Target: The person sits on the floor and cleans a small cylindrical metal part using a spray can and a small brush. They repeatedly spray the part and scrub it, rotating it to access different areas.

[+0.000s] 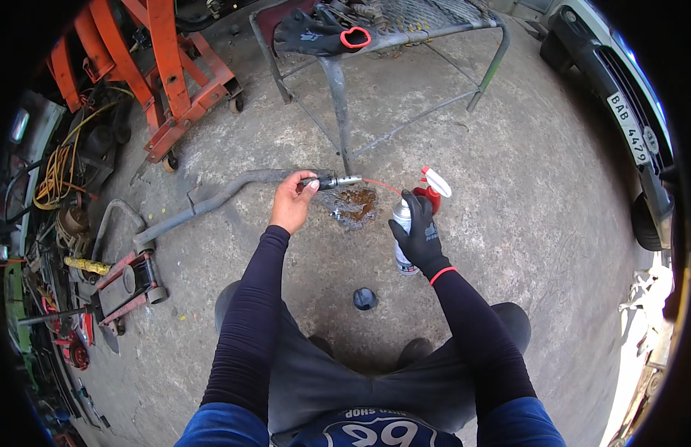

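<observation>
My bare left hand [290, 203] pinches a solenoid valve [348, 180], with a black body and a slotted silver metal end that points right. In its black glove, my right hand [422, 242] is wrapped around an upright aerosol can [406, 263], the fingers over its top. A thin red straw [380, 184] runs from the can's nozzle toward the valve's metal end. Below the valve, a wet brown puddle [354, 206] spreads on the concrete. Just behind my right hand stands a red spray bottle [436, 183] with a white trigger head.
On the floor between my knees lies a dark round cap [365, 299]. A floor jack [128, 287] with a long grey handle is at the left, below an orange hoist [174, 82]. Ahead, a metal bench [338, 112] carries black gloves [316, 36]. A car [621, 97] stands at the right.
</observation>
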`<state>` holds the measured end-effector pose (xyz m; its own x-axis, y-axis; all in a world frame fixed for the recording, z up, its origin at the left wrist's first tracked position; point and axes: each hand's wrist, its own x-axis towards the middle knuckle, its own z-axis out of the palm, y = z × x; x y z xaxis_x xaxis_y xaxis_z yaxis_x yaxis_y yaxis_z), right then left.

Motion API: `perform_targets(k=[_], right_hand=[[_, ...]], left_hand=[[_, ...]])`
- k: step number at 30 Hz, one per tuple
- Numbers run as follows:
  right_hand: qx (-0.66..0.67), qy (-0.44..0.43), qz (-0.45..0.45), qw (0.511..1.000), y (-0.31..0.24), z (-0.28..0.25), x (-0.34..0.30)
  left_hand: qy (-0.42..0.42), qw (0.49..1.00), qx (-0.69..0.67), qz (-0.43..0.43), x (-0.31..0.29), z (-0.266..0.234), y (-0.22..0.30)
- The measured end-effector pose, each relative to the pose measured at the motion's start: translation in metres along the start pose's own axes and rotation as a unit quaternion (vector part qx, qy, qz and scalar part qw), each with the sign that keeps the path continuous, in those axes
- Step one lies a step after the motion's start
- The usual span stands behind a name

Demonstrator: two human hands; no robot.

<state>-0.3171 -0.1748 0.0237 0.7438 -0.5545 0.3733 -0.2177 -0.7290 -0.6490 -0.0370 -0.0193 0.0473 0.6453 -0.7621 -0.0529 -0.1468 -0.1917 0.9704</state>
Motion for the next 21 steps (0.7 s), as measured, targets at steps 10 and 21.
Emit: perform_targets(k=[10,21], right_hand=[[0.016,-0.027,0.030,0.999,-0.0017,-0.0009,-0.0008],[0.004,-0.031,0.009,0.999,0.0039,-0.0002,-0.0020]], left_hand=[[0.007,1.000,0.005,-0.006,-0.0008,-0.0005,-0.0003],[0.007,1.000,-0.007,0.003,0.0003,0.0003,-0.0021]])
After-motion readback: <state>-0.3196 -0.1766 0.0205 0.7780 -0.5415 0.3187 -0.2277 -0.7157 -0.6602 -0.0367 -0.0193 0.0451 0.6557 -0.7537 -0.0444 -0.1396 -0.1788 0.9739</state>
